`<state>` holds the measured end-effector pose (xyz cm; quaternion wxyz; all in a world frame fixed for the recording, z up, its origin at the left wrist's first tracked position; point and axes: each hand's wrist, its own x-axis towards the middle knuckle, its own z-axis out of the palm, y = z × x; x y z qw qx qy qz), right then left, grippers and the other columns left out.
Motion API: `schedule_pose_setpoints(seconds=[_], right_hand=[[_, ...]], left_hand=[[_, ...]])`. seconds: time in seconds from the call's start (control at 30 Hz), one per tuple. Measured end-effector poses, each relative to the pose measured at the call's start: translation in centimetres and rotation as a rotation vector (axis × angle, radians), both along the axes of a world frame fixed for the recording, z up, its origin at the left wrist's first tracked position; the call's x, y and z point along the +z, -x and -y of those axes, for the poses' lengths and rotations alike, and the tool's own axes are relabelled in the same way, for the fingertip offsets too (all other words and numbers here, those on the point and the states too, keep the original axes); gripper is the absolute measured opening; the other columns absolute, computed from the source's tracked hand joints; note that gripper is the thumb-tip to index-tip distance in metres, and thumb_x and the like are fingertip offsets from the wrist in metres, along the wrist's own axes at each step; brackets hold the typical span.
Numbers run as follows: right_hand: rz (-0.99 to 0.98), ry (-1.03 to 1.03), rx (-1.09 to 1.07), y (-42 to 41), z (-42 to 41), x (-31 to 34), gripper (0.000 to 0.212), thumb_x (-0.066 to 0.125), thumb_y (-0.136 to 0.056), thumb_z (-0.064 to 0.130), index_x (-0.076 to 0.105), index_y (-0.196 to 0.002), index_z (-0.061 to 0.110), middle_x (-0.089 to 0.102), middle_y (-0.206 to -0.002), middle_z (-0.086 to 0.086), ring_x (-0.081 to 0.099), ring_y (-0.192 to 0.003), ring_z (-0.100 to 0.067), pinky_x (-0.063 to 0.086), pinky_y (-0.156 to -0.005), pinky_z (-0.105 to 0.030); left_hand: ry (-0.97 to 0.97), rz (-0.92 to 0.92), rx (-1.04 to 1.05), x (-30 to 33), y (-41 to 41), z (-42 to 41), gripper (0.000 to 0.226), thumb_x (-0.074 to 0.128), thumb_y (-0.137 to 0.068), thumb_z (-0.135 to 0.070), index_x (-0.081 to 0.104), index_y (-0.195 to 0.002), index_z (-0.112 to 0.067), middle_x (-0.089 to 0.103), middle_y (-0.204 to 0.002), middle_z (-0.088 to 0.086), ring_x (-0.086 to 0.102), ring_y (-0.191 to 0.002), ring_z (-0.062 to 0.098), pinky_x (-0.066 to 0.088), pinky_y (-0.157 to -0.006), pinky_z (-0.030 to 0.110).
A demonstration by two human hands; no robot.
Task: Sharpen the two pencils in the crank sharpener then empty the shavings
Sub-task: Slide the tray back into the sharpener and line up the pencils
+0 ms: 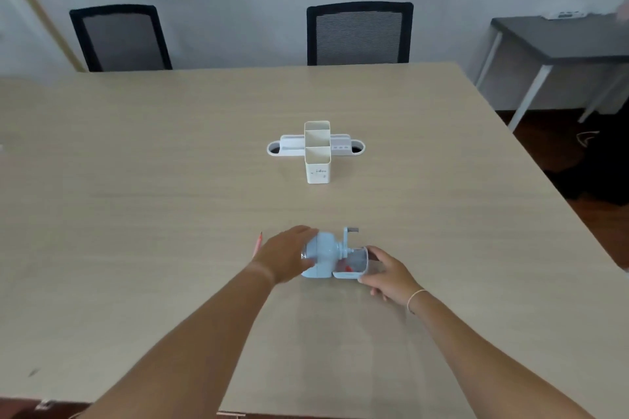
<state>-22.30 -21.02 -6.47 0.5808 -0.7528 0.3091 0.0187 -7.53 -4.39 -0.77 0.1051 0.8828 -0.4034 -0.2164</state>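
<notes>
Head view, landmark: I take the light blue crank sharpener (323, 257) as my reference; it sits on the near middle of the pale wood table (136, 214).
Left hand: my left hand (284, 257) wraps the sharpener's left side, fingers closed around its body.
Right hand: my right hand (386, 274) is just right of the sharpener, fingers curled onto the clear shavings drawer (352, 265).
Shavings drawer: it stands pulled out to the sharpener's right side, still touching the body, with red shavings (348, 269) inside.
Crank: the handle (350, 233) sticks up at the sharpener's far right.
Pencil: one red pencil (257, 245) lies on the table just left of the sharpener, mostly hidden behind my left hand; I cannot see a second one.
Organizer: a cream pen holder (317, 153) stands well beyond the sharpener, mid-table.
Chairs: two black chairs (359, 34) stand beyond the table's far edge.
</notes>
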Motion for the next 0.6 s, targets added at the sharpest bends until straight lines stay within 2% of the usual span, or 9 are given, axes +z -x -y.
schedule_pose_setpoints(seconds=[0.1,0.17,0.23,0.33,0.43,0.5,0.6], right_hand=[[0.02,-0.003,0.003,-0.3,-0.6,0.1,0.052,0.064,-0.074,0.008,0.046,-0.098,0.05,0.054,-0.116,0.015,0.053,-0.049,-0.022,0.037,-0.038,-0.022],[-0.016,-0.028,0.007,-1.1,-0.9,-0.6,0.054,0.063,-0.075,0.007,0.046,-0.105,0.048,0.056,-0.114,0.013,0.054,-0.05,-0.022,0.037,-0.04,-0.023],[-0.024,-0.037,0.01,-1.3,-1.4,-0.5,0.057,0.064,-0.075,0.008,0.046,-0.109,0.05,0.06,-0.106,0.009,0.053,-0.051,-0.022,0.037,-0.04,-0.023],[-0.025,-0.045,0.005,-2.0,-1.9,-0.3,0.056,0.064,-0.075,0.008,0.046,-0.098,0.056,0.059,-0.094,0.006,0.047,-0.048,-0.018,0.038,-0.037,-0.018],[-0.027,0.001,0.035,-3.0,-2.6,-0.8,0.036,0.068,-0.073,0.011,0.057,-0.093,0.039,0.061,-0.086,0.002,0.048,-0.054,-0.014,0.042,-0.049,-0.019],[-0.026,0.059,0.072,-3.5,-2.9,-1.0,0.025,0.07,-0.071,0.014,0.062,-0.09,0.028,0.062,-0.085,0.002,0.056,-0.071,-0.016,0.04,-0.057,-0.019],[-0.029,0.079,0.097,-4.1,-2.8,-1.5,0.032,0.073,-0.067,0.015,0.062,-0.096,0.022,0.062,-0.093,0.005,0.057,-0.089,-0.017,0.04,-0.065,-0.018]], left_hand=[[0.017,-0.004,0.02,-0.1,0.2,-0.2,0.062,0.058,-0.079,-0.034,0.037,-0.138,-0.032,0.04,-0.146,-0.013,0.042,-0.134,0.014,0.029,-0.113,0.051],[-0.002,-0.042,0.038,-1.1,-0.5,-0.2,0.063,0.059,-0.079,-0.033,0.038,-0.138,-0.033,0.041,-0.146,-0.013,0.041,-0.134,0.012,0.028,-0.114,0.052],[0.01,-0.046,0.056,-1.0,-0.4,-0.4,0.063,0.061,-0.078,-0.032,0.039,-0.137,-0.034,0.042,-0.145,-0.014,0.042,-0.133,0.012,0.028,-0.113,0.053],[0.027,-0.053,0.044,-0.7,-0.3,-0.1,0.062,0.061,-0.08,-0.029,0.039,-0.137,-0.032,0.042,-0.144,-0.013,0.043,-0.132,0.012,0.028,-0.114,0.05],[0.034,-0.061,0.019,-0.7,-0.4,0.1,0.061,0.061,-0.084,-0.022,0.038,-0.14,-0.025,0.041,-0.146,-0.007,0.042,-0.132,0.015,0.033,-0.113,0.038],[0.038,-0.052,0.012,-0.6,-0.4,0.1,0.06,0.06,-0.085,-0.021,0.037,-0.141,-0.023,0.041,-0.146,-0.005,0.042,-0.132,0.016,0.034,-0.111,0.033],[0.048,-0.044,-0.003,-0.3,-0.3,0.2,0.06,0.06,-0.085,-0.02,0.038,-0.14,-0.021,0.044,-0.144,-0.004,0.043,-0.13,0.016,0.035,-0.105,0.03]])
